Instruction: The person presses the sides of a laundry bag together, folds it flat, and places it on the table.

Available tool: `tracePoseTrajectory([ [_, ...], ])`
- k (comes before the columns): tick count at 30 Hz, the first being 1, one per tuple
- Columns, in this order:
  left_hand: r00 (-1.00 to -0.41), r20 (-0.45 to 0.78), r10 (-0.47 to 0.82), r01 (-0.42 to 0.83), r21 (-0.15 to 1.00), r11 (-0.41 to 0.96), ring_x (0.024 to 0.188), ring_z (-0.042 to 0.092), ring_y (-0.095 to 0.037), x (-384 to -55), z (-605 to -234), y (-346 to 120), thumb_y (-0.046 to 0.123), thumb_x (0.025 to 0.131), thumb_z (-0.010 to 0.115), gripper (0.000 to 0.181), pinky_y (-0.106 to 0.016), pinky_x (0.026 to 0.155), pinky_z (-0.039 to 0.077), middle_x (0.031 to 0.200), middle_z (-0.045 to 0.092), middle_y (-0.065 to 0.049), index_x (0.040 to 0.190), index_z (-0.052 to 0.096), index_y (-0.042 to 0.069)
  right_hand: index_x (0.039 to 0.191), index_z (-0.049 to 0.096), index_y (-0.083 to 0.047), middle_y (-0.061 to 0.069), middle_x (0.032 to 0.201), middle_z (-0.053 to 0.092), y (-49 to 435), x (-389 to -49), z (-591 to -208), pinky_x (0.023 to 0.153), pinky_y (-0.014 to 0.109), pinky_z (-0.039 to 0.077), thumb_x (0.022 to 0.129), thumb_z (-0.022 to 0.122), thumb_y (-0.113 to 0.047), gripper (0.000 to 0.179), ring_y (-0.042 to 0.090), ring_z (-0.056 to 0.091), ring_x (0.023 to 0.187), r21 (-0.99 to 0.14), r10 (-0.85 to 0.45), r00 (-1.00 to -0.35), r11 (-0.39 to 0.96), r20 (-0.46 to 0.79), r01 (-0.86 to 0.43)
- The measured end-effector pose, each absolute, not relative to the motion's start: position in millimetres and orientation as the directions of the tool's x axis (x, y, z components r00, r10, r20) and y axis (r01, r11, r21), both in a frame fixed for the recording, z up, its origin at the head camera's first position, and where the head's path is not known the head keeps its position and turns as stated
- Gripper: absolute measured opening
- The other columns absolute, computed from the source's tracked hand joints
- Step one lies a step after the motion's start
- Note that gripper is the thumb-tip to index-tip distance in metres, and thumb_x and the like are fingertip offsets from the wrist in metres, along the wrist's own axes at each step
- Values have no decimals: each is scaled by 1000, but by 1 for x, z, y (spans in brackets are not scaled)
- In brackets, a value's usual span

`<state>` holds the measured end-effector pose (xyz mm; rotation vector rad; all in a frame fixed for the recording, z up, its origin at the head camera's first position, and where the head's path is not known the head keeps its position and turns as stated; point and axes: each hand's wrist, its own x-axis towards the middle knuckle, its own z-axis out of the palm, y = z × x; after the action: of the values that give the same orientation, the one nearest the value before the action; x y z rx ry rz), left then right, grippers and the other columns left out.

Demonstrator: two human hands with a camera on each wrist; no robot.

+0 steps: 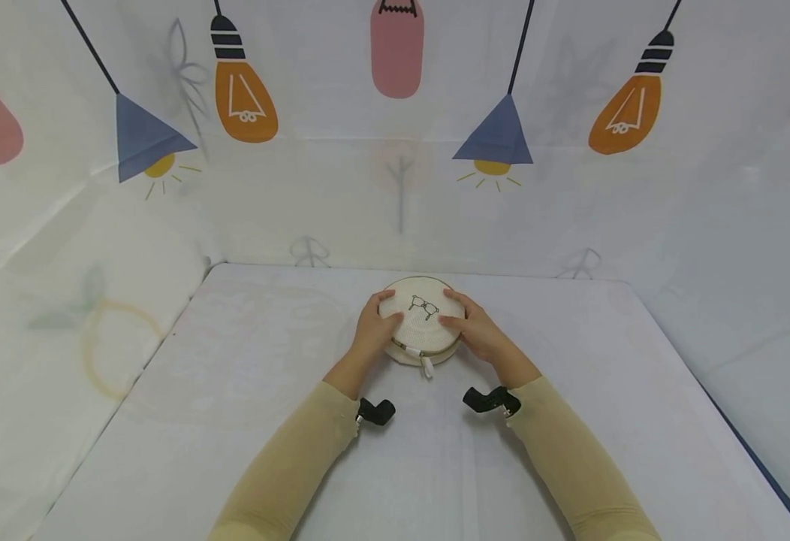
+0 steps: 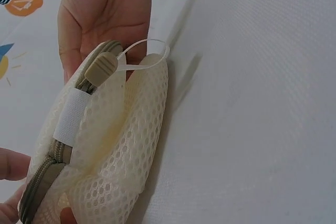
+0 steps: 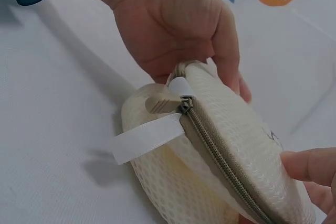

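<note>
1. Looking at a round cream mesh pouch (image 1: 420, 336), near the middle of a white table's (image 1: 199, 421) far edge; down on it or just above, can't tell which.
2. Contents? Can't make out any through the mesh. Zipper (image 3: 223, 158) meshed along the stretch on show from the right wrist; can't vouch for all the way round.
3. Both hands clamped on the pouch from opposite sides: left hand (image 1: 373, 328) on the left, right hand (image 1: 481, 330) on the right, thumbs over the top face with a gap between.
4. Pretty tight at the back: far edge close behind the pouch, then a wall sheet (image 1: 341, 195) printed with lamps and bulbs. Loads of tabletop left, right and toward the sleeves (image 1: 287, 462).
5. Only from the head camera: the whole glasses drawing (image 1: 424, 306) on top. Just a scrap from the right wrist.
6. From the left wrist: a white ribbon loop (image 2: 137, 67) by the beige zipper pull (image 2: 102, 70), plus honeycomb holes down the side. More like a flat strip from the right wrist, that ribbon.
</note>
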<state>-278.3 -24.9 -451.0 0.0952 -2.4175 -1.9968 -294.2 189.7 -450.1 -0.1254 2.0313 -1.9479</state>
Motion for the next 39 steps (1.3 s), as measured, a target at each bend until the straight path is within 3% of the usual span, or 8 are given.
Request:
tracePoseTrajectory([
  [11,-1000,-18,-2,-18,955,297,147,32,-30,-280,-451,-30,17,96,66,53,-42,119,26,157,39,-11,146,50,13,160,24,-14,7,168,4,189,-295,-448,112,46,37,99,61,-7,71,32,29,146,-978,-260,-948,138,-186,155],
  [24,-1000,24,13,27,955,297,147,33,-29,-283,-446,-30,18,97,66,54,-41,119,26,158,38,-12,148,47,12,159,29,-15,11,167,10,190,-297,-442,121,45,19,98,65,-15,70,29,9,153,-955,-189,-974,290,-127,69],
  [32,-997,64,37,73,932,355,146,33,-31,-285,-448,-34,17,97,66,52,-40,119,27,156,38,-16,145,49,7,157,33,-17,14,165,20,189,-296,-439,115,52,32,98,66,-23,68,40,26,146,-909,-148,-980,414,-131,59],
  [39,-996,71,60,89,906,415,149,26,-34,-286,-449,-37,19,97,66,52,-42,121,22,159,32,-19,145,51,7,157,34,-17,23,161,20,188,-294,-437,115,59,28,100,63,-29,66,47,24,145,-834,-147,-983,551,-113,14],
])
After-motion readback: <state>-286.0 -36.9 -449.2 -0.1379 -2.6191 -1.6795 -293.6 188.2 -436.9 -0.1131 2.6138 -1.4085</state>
